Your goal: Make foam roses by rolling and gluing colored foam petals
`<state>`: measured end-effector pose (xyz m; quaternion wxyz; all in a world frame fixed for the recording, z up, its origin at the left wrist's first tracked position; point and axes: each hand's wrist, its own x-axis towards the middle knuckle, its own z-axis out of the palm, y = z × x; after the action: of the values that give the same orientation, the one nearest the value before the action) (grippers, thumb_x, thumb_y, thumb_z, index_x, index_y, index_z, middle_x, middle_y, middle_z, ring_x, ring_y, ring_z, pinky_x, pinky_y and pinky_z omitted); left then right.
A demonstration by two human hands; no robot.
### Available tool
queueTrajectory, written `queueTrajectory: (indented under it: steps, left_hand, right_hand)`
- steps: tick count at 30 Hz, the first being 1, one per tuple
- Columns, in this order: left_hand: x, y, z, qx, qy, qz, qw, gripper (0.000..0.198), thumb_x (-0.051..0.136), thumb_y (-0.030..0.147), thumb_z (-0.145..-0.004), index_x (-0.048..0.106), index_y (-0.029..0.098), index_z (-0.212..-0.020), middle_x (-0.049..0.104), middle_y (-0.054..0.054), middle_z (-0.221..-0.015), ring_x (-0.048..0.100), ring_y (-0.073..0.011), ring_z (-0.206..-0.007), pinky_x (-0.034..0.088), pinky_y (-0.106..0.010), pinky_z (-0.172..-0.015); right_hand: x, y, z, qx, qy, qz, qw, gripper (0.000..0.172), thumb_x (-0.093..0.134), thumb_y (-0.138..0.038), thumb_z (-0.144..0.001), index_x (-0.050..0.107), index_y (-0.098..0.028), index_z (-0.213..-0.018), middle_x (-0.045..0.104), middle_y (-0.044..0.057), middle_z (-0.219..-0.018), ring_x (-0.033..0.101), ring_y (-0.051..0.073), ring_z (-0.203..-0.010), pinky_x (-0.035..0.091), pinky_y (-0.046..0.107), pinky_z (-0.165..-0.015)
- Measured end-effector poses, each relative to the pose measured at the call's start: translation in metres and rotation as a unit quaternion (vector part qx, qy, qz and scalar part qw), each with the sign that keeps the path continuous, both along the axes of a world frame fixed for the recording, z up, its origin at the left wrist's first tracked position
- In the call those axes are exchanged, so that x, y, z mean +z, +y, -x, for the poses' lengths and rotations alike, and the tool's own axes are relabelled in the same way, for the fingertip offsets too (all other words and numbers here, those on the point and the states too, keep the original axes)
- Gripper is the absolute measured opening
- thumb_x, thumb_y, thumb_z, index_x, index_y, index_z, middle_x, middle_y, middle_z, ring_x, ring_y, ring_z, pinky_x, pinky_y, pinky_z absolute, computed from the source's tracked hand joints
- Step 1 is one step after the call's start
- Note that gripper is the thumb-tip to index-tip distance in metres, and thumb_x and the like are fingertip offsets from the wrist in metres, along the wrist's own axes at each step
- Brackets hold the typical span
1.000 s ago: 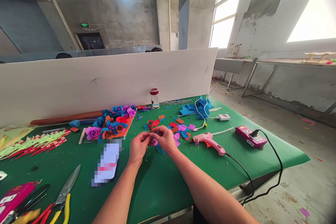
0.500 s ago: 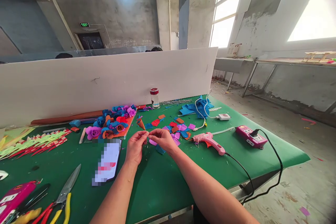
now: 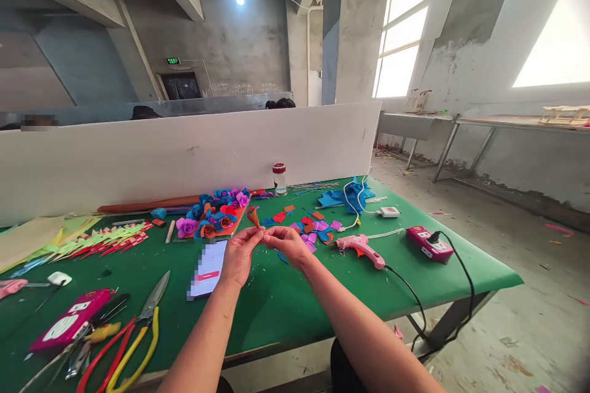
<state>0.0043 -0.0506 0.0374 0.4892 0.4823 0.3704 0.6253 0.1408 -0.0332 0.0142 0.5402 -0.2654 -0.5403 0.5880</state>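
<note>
Though close: left hand [image 3: 239, 255], right hand [image 3: 288, 244], 1 cone [image 3: 252, 216].

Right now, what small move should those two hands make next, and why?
Probably the right hand reaches for a purple cut piece: its fingertips meet those of the left hand around something too small to tell, and the orange rolled cone lies just past them.

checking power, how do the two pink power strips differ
The right power strip has a black plug and cable in it; the left power strip shows no plug. The right one lies alone near the glue gun; the left one lies beside scissors. Both are pink, flat on the green table.
</note>
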Motion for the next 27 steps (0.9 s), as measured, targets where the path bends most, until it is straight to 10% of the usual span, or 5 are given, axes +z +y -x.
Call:
queueTrajectory:
  steps: [12, 27]
  left_hand:
    - [-0.027, -0.060, -0.017, 0.182, 0.007, -0.027, 0.983, 0.035, 0.087, 0.041, -0.053, 0.071, 0.016, -0.072, 0.074, -0.004, -0.075, 0.065, -0.0167, -0.072, 0.051, -0.030, -0.072]
    - [-0.068, -0.066, -0.032, 0.223, 0.057, 0.033, 0.973, 0.045, 0.088, 0.046, -0.052, 0.073, 0.011, -0.075, 0.075, -0.010, -0.077, 0.065, -0.0160, -0.066, 0.054, -0.030, -0.067]
  right_hand:
    - [-0.041, -0.086, -0.052, -0.180, -0.046, -0.017, 0.982, 0.038, 0.061, -0.054, -0.080, 0.067, -0.017, -0.085, 0.065, 0.002, -0.071, 0.050, 0.010, -0.053, 0.040, 0.023, -0.051]
    - [-0.065, -0.098, -0.080, -0.180, -0.136, -0.018, 0.974, 0.037, 0.048, -0.050, -0.089, 0.064, -0.019, -0.076, 0.062, 0.001, -0.061, 0.048, 0.013, -0.050, 0.037, 0.023, -0.049]
